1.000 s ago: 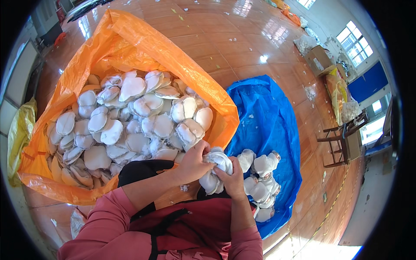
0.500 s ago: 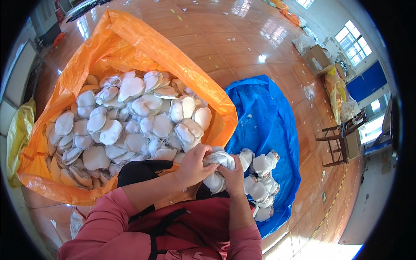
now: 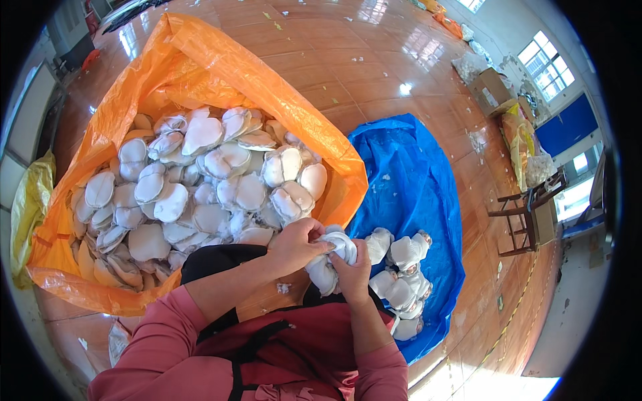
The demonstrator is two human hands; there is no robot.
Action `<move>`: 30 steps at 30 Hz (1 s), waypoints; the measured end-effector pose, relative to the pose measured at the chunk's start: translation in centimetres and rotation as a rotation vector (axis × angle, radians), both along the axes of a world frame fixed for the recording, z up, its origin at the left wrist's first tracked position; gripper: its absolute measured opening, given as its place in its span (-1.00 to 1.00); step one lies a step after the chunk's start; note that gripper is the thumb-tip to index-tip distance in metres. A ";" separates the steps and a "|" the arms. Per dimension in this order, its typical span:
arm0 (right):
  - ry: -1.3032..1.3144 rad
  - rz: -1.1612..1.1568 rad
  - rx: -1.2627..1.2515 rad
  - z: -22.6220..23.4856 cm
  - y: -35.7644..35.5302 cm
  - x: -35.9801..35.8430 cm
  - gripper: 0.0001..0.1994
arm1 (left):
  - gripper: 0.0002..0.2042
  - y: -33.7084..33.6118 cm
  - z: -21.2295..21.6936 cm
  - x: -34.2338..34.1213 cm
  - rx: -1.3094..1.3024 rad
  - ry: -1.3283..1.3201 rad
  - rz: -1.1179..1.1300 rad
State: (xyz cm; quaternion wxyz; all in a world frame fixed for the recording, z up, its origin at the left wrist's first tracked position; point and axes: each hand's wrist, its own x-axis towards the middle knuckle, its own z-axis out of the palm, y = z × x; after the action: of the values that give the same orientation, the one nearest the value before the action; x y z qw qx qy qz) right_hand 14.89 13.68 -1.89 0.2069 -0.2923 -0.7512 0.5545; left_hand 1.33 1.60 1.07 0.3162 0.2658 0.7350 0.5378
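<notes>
Between my two hands is a soft white padded fabric piece (image 3: 324, 271), bunched and folded at its upper end. My left hand (image 3: 298, 242) pinches it from the left, thumb and fingers on the folded rim. On the other side my right hand (image 3: 354, 273) is closed round its right edge, thumb pressed into the fold. Just left of my hands lies a large open orange sack (image 3: 227, 57), filled with white and pale padded fabric pieces (image 3: 200, 174). To the right, several rounded white stuffed pieces (image 3: 401, 292) rest on a blue sack (image 3: 401, 174).
A yellow sack (image 3: 30, 214) stands by the left wall. Over on the right are a wooden chair (image 3: 528, 212), a cardboard box (image 3: 491, 92) and a yellow bag (image 3: 516, 140). White fluff scraps dot the tiled floor (image 3: 321, 60).
My hands have shifted slightly left with the white padded piece and turned it, so more of its lower part shows. The sacks stay in place.
</notes>
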 end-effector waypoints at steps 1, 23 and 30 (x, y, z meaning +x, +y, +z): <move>0.003 -0.012 -0.030 0.1 -0.3 -0.1 -0.63 | -0.70 0.0 0.0 0.1 0.012 0.060 0.007; -0.057 0.120 -0.354 0.8 -0.6 -0.5 -0.62 | -0.75 0.4 -2.0 1.0 0.118 0.580 0.119; -0.179 -0.052 0.078 -0.3 0.0 -0.5 -0.68 | -0.75 0.2 -1.7 1.7 0.241 0.502 -0.009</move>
State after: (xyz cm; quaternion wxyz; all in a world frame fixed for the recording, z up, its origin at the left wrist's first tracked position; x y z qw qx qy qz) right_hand 14.34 13.68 -2.15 0.1647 -0.3517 -0.7798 0.4910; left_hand 3.06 1.77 -0.63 0.0926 0.4295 0.7199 0.5373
